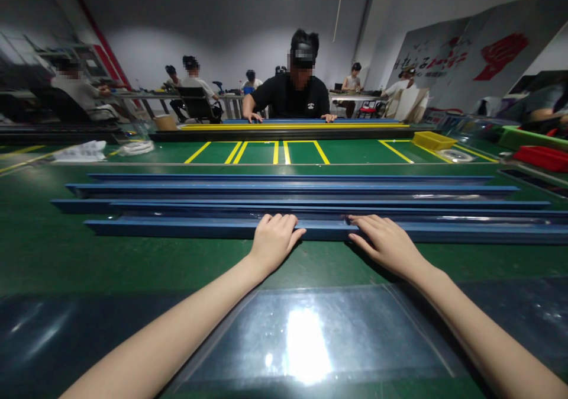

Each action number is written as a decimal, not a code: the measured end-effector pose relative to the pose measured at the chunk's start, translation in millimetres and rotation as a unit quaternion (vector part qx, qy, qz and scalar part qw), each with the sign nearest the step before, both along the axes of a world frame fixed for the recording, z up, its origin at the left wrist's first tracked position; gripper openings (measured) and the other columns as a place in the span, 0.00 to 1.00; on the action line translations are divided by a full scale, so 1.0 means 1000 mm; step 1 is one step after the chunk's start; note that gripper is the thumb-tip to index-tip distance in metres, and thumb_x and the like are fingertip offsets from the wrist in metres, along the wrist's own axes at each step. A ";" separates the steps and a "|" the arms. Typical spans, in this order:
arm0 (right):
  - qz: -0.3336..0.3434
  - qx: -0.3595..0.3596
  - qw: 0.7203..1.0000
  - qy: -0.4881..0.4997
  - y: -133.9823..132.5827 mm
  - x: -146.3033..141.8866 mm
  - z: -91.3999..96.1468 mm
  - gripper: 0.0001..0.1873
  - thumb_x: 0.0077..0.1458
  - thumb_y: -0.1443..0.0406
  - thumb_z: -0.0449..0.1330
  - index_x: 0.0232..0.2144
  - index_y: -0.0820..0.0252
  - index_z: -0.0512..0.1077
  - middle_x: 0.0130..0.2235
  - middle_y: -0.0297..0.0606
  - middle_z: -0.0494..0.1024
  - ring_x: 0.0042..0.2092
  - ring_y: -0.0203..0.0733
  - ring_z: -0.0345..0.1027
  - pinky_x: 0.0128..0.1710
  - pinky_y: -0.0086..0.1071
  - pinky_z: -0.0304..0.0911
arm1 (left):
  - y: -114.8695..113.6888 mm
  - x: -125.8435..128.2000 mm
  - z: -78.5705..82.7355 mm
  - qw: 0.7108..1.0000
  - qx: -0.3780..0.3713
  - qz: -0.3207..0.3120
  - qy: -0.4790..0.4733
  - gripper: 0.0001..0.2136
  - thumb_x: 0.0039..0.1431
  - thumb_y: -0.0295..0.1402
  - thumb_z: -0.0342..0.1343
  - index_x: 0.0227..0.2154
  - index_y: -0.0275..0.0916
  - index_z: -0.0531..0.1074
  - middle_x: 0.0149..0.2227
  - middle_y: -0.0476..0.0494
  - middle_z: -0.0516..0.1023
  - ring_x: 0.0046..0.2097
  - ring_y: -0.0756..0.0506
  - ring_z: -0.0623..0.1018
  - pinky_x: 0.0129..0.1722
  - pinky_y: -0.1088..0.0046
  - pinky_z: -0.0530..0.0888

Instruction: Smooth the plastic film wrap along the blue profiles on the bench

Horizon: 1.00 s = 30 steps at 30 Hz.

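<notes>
Both my hands are at the nearest long blue channel profile (326, 232), which lies lengthwise across the green table. My left hand (276, 238) hooks its fingers over the near wall, the thumb pointing right along it. To the right, my right hand (385, 240) reaches over the same wall, with its thumb on the near side. Both hands are closed on this wall, and a short stretch of it shows between them. The fingertips are partly hidden inside the channel. Behind it lie more blue channels (306, 189), roughly parallel.
A glossy clear plastic sheet (355, 328) lies under my forearms. Across the table (177, 260), a person in black (295, 97) has both hands at another blue profile, behind yellow and black ones. A yellow tray (433, 141) and red bin (544, 158) stand right.
</notes>
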State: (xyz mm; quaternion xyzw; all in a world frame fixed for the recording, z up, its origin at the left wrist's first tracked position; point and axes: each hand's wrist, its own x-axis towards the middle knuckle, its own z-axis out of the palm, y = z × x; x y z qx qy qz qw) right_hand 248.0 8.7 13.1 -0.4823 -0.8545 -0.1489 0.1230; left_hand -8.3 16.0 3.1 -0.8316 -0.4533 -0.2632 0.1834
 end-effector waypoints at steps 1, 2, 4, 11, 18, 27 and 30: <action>0.001 0.000 1.000 0.000 0.000 0.000 0.000 0.19 0.58 0.57 0.45 0.44 0.62 0.66 0.46 0.42 0.73 0.45 0.44 0.64 0.40 0.37 0.59 | 0.000 0.000 0.000 1.000 -0.002 0.002 -0.001 0.12 0.60 0.40 0.45 0.28 0.38 0.65 0.26 0.49 0.72 0.30 0.48 0.70 0.31 0.71 0.58; 0.002 0.000 1.000 0.001 0.000 0.000 0.000 0.19 0.58 0.57 0.45 0.44 0.62 0.66 0.46 0.42 0.73 0.45 0.44 0.64 0.40 0.37 0.59 | 0.000 0.000 0.000 1.000 -0.004 0.003 -0.001 0.12 0.59 0.40 0.45 0.28 0.38 0.65 0.26 0.49 0.72 0.30 0.48 0.70 0.31 0.71 0.58; 0.004 0.001 1.000 0.001 0.000 0.000 0.000 0.18 0.58 0.57 0.45 0.43 0.62 0.67 0.46 0.42 0.73 0.45 0.44 0.64 0.40 0.37 0.59 | 0.000 0.000 0.001 1.000 -0.008 0.007 0.002 0.12 0.60 0.41 0.45 0.27 0.38 0.65 0.26 0.49 0.72 0.30 0.48 0.70 0.31 0.71 0.57; -0.002 0.001 1.000 -0.003 0.000 0.000 0.001 0.18 0.58 0.57 0.45 0.43 0.62 0.66 0.46 0.42 0.73 0.46 0.44 0.64 0.40 0.37 0.58 | -0.001 0.001 0.003 0.999 -0.017 0.018 0.022 0.13 0.60 0.41 0.43 0.27 0.39 0.65 0.25 0.48 0.72 0.30 0.48 0.69 0.30 0.70 0.57; -0.001 -0.001 1.000 0.002 0.000 0.000 0.000 0.19 0.58 0.57 0.45 0.44 0.62 0.66 0.46 0.42 0.73 0.45 0.44 0.64 0.40 0.36 0.59 | -0.002 0.002 0.002 0.998 -0.003 0.026 0.050 0.14 0.61 0.40 0.41 0.27 0.38 0.66 0.26 0.46 0.72 0.31 0.46 0.69 0.31 0.68 0.57; 0.004 0.001 1.000 0.008 0.000 0.000 0.000 0.18 0.58 0.58 0.45 0.44 0.60 0.66 0.46 0.42 0.72 0.46 0.45 0.64 0.40 0.37 0.59 | -0.003 0.003 0.003 0.998 -0.009 0.023 0.055 0.14 0.61 0.38 0.40 0.28 0.38 0.67 0.27 0.45 0.72 0.32 0.46 0.69 0.31 0.67 0.57; 0.003 -0.002 1.000 0.006 0.000 0.000 0.000 0.18 0.58 0.58 0.45 0.44 0.61 0.66 0.46 0.43 0.72 0.46 0.45 0.64 0.40 0.37 0.59 | -0.003 0.002 0.003 0.998 -0.010 0.022 0.058 0.14 0.61 0.38 0.40 0.29 0.37 0.67 0.27 0.45 0.72 0.32 0.45 0.69 0.31 0.67 0.57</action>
